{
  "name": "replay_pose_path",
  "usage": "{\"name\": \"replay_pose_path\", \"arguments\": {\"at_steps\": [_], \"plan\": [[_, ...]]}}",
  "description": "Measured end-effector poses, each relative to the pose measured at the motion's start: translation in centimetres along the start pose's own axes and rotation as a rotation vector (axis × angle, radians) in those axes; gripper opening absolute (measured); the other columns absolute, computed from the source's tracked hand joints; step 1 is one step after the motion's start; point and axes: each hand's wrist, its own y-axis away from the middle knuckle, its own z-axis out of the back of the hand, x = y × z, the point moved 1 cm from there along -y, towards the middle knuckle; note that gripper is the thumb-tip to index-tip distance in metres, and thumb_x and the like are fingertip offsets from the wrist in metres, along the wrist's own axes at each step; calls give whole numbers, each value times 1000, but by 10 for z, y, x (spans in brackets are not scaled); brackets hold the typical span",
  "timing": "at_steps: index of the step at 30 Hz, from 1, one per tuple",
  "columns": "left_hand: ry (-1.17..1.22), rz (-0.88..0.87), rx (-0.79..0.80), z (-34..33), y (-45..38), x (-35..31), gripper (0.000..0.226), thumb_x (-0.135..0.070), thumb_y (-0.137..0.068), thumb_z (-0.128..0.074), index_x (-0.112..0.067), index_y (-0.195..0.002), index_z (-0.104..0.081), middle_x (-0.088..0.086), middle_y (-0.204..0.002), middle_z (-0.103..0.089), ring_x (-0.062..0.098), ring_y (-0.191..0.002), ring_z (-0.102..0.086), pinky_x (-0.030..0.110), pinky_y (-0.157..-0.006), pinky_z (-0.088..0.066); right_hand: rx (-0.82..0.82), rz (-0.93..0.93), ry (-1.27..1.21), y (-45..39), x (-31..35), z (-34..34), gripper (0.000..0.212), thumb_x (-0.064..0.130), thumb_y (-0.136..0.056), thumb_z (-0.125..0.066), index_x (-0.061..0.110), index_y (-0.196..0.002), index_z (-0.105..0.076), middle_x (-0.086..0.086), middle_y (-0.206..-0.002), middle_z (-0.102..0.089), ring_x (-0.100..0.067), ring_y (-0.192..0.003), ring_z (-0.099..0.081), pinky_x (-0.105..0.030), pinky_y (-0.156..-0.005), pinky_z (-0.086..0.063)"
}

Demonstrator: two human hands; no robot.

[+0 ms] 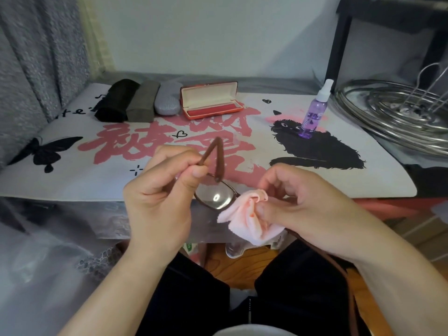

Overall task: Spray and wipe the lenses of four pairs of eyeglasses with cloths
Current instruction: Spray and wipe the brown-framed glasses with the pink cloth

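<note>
A person sits at a bench (72, 185) covered by a white mat (363, 180) printed with large pink characters, a black butterfly at the left and a black cat at the right. The view looks down over both bare forearms.

The left hand (160, 197) is raised just in front of the bench's near edge. Its thumb and curled fingers (174, 161) pinch a pair of brown-framed eyeglasses (215, 197) at the frame near one temple arm. The two temple arms cross above the hand, pointing up and away. One lens shows below the hand, catching a bright spot of light.

The right hand (298, 202) holds a bunched pale pink cloth (249, 219), its thumb and fingers curled round it. The cloth touches the right end of the eyeglass frame, where the second lens would be; that lens is hidden by the cloth.

Along the far edge of the bench, toward the left, four eyeglass cases lie side by side: a black case (116, 100), a grey case (143, 101), a silver-grey case (168, 99) and an open red case (211, 100) with a cream lining. All but the red one are closed.

Toward the far right corner a purple spray bottle (312, 115) with a white nozzle stands upright on the printed cat. Past the right edge of the mat lies a coil of metal rings (392, 110).
</note>
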Motion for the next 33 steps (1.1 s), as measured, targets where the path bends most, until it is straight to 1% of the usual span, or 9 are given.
{"name": "replay_pose_path", "arguments": {"at_steps": [2,5,10,14,18,22,26,30,33], "plan": [[-18,-8,3,-1,0,0,13,-31,-95,-67,-38,-98,-77,-22,-93,-69,4,-88,-62,21,-83,-46,-101,-20,123,1,0,0,14,38,-81,-74,30,-83,-63,10,-78,-65,-2,-65,-55,-20,-62,-46],[-15,-9,17,-1,1,-1,12,-29,-95,-66,-36,-91,-76,-19,-92,-67,8,-87,-61,24,-81,-46,-151,-44,323,2,4,1,25,50,-78,-72,30,-80,-56,9,-73,-62,-3,-61,-52,-24,-57,-42],[68,62,23,0,0,1,11,-37,-92,-70,-43,-97,-77,-18,-92,-69,10,-88,-62,28,-82,-47,-133,83,410,-2,10,9,27,40,-77,-80,28,-73,-56,18,-64,-56,-4,-60,-50,-20,-56,-38],[108,117,-4,2,-1,3,9,-43,-88,-72,-46,-94,-78,-19,-91,-72,6,-88,-64,23,-85,-48,-115,108,388,-4,12,9,12,29,-81,-80,33,-85,-69,18,-80,-67,-5,-74,-61,-26,-68,-48],[86,99,5,3,-3,3,10,-40,-90,-71,-44,-96,-78,-18,-93,-71,8,-90,-64,26,-86,-48,-41,53,340,-4,10,6,21,23,-90,-70,39,-103,-71,21,-93,-71,3,-88,-66,-24,-76,-53],[68,92,1,3,-3,1,13,-38,-90,-70,-45,-97,-78,-20,-94,-72,6,-91,-65,24,-86,-48,198,-23,317,5,11,1,30,28,-103,-48,44,-122,-65,20,-105,-70,6,-90,-64,-20,-79,-53],[76,99,-7,4,-5,-2,11,-41,-89,-71,-45,-96,-78,-21,-93,-73,4,-90,-65,24,-84,-49,401,-13,116,14,19,2,36,49,-99,-45,31,-118,-69,-10,-110,-72,-37,-106,-65,-59,-96,-51],[82,101,-12,5,-8,-5,11,-43,-89,-70,-46,-96,-78,-22,-92,-73,3,-89,-65,23,-83,-49,431,15,-3,14,23,5,17,31,-97,-68,25,-112,-73,-9,-103,-71,-33,-96,-63,-48,-86,-49],[68,88,16,5,-7,-5,12,-43,-90,-70,-46,-98,-78,-21,-93,-72,7,-90,-64,29,-84,-49,349,-47,88,8,13,-2,21,26,-86,-77,33,-103,-67,14,-89,-71,-1,-79,-64,-31,-76,-50]]}}
